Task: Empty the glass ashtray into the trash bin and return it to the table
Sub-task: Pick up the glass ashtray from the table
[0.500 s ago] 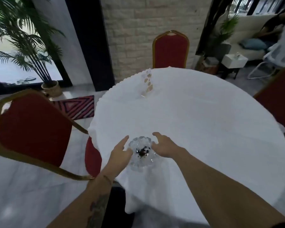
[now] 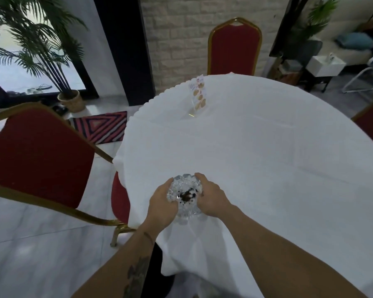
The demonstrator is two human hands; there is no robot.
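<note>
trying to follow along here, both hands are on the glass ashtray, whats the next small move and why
Probably lift the glass ashtray straight up, keeping it level. The left hand and right hand grip its opposite sides, it seems to sit on the tablecloth near the table's edge, and dark ash lies in its bowl, so tilting could spill it. No trash bin is in view.
</note>
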